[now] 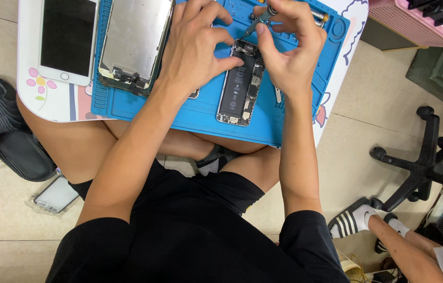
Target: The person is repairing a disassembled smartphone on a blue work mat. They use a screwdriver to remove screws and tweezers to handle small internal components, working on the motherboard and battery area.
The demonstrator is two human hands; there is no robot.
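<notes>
left fingers [226, 63] pinch the opened phone [241, 86]; right fingers [263, 39] grip a screwdriver [259, 18].

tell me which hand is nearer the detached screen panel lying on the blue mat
Left. The left hand sits just beside the detached screen panel, pinching the opened phone. The right hand is farther off, holding a screwdriver.

An opened phone [241, 86], black battery exposed, lies flat on the blue mat, a slim screwdriver [259, 19] angled over its top.
</notes>
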